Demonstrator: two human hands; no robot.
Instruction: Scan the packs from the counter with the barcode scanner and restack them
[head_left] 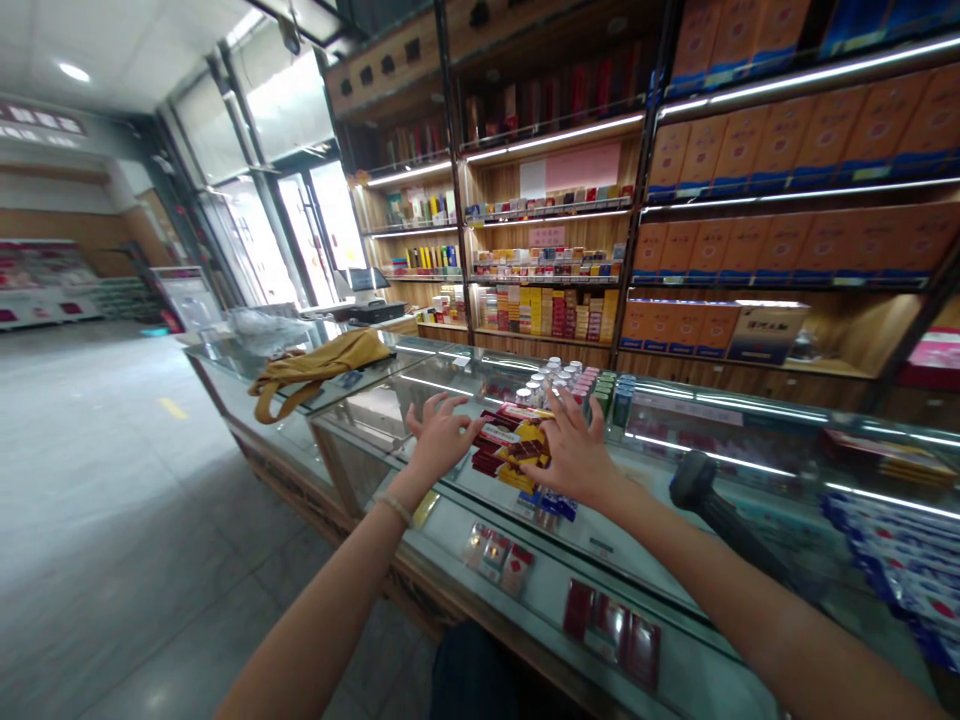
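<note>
On the glass counter lies a pile of small dark red and yellow packets (496,436) between my two hands. My left hand (440,437) is at the pile's left end, fingers apart, with a fingertip touching or very near the red packets. At the right side, my right hand (576,455) has its fingers spread, and its thumb and fingertips rest against the yellow packets. Neither hand is closed around a packet. Some blue packets (559,504) lie just in front of the pile, partly below my right hand. What the packets contain cannot be made out.
Behind the pile stand several small cans (602,390). A dark handheld scanner (694,480) lies right of my right hand, with blue-and-white packets (896,560) beyond. A mustard bag (322,368) sits on the left counter. Boxes (750,150) fill the wall shelves.
</note>
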